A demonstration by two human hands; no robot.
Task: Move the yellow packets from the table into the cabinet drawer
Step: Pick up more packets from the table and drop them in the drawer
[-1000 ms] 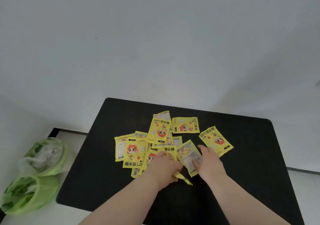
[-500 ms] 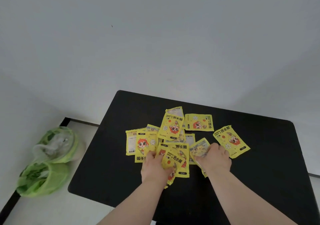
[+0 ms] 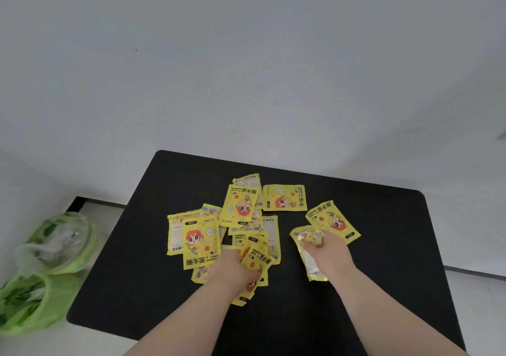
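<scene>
Black table (image 3: 383, 246), roughly a dozen yellow packets (image 3: 241, 207); left hand (image 3: 232, 266), right hand (image 3: 327, 249), each gripping one

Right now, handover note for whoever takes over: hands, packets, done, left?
Left hand: closed on a few yellow packets at the pile's near edge.
Right hand: gripping one packet, pulled clear to the right of the pile.
Remaining packets lie spread on the black table; one loose packet sits beyond the right hand.
No cabinet drawer in view; nothing stowed as far as visible.
Left: gather them all and carry them to the drawer.
</scene>
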